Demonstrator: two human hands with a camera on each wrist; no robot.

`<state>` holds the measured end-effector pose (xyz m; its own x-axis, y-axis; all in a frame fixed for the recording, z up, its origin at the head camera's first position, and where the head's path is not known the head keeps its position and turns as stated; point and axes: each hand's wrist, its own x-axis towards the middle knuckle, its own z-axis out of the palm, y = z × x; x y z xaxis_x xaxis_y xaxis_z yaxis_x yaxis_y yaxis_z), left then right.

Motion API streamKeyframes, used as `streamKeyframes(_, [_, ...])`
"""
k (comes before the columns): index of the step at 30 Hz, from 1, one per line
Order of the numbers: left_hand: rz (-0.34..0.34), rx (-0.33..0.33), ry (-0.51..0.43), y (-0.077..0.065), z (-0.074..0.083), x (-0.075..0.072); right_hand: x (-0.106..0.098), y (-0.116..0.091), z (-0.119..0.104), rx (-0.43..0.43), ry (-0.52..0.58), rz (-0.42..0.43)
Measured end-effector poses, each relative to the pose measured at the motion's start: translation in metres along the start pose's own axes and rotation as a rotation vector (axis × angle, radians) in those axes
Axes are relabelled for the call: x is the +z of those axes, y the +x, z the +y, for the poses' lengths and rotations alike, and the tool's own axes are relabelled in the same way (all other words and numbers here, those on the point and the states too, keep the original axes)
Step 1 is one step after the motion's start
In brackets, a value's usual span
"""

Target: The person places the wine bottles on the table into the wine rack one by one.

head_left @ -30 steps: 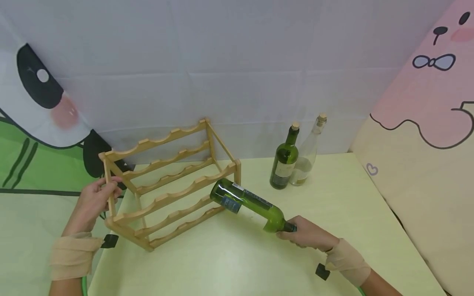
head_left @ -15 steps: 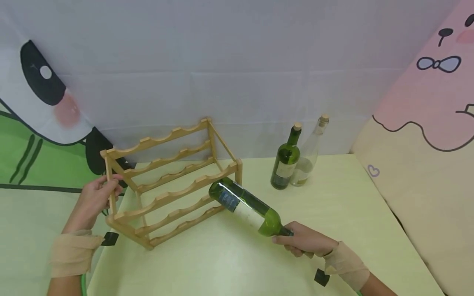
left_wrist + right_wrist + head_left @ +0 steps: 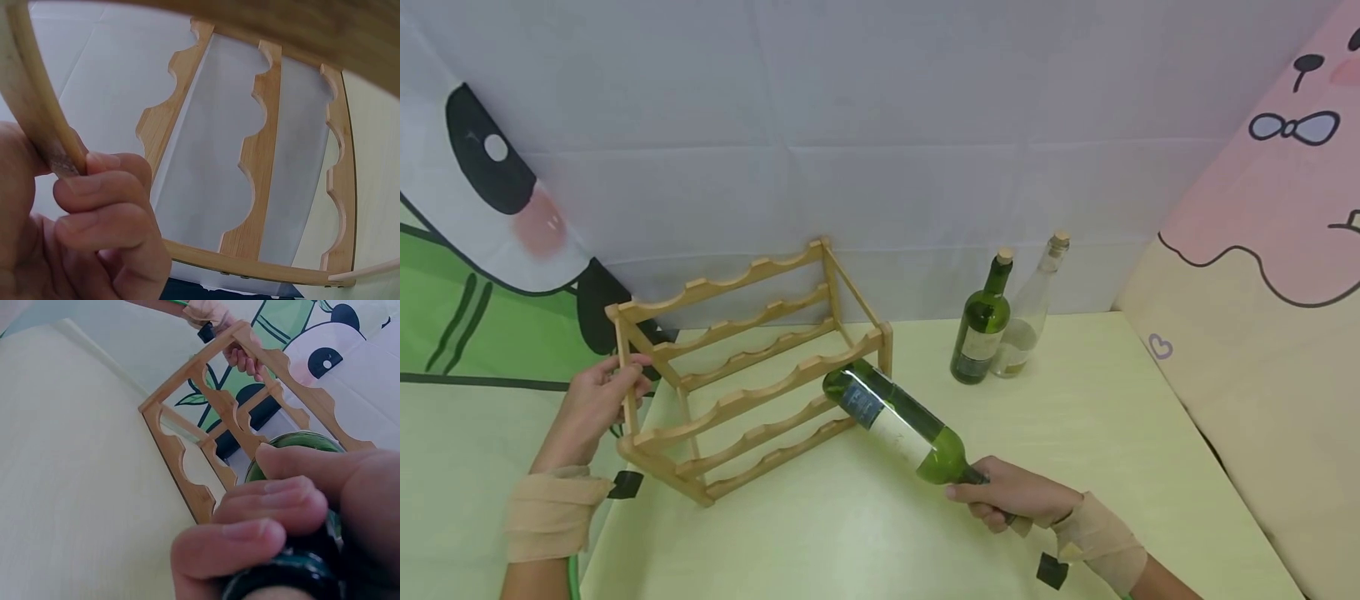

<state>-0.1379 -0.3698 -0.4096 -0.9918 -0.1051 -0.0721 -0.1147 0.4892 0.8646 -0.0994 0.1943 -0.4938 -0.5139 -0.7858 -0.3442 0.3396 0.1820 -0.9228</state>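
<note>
The rack (image 3: 747, 401) is honey-coloured wood, and the near bottle (image 3: 898, 429) is translucent green with a dark neck (image 3: 973, 476) and a blue-and-off-white label (image 3: 880, 419). Farther right, the green bottle (image 3: 987, 312) has a cream-over-dark-grey paper band (image 3: 980, 344) and a tan cork (image 3: 1005, 255), the clear bottle (image 3: 1034, 310) has a tan stopper (image 3: 1060, 240), and the tabletop (image 3: 865, 537) is pale yellow-green. The far backdrop (image 3: 887, 200) is greyish lilac, the left backdrop (image 3: 527, 329) green and white with black outlines, a black eye (image 3: 472, 146) and a pink cheek (image 3: 541, 225), and the right backdrop (image 3: 1247, 200) pink over cream with a pale blue bow tie (image 3: 1317, 128) and a purple heart (image 3: 1161, 346).
</note>
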Motion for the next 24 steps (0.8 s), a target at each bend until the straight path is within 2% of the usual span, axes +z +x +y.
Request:
streamKeyframes(15, [-0.004, 0.001, -0.018, 0.0, -0.001, -0.002, 0.012, 0.016, -0.002, -0.034, 0.128, -0.081])
streamKeyframes(24, [0.002, -0.007, -0.017, 0.0, -0.001, -0.001, 0.021, 0.029, -0.004, -0.017, 0.188, -0.077])
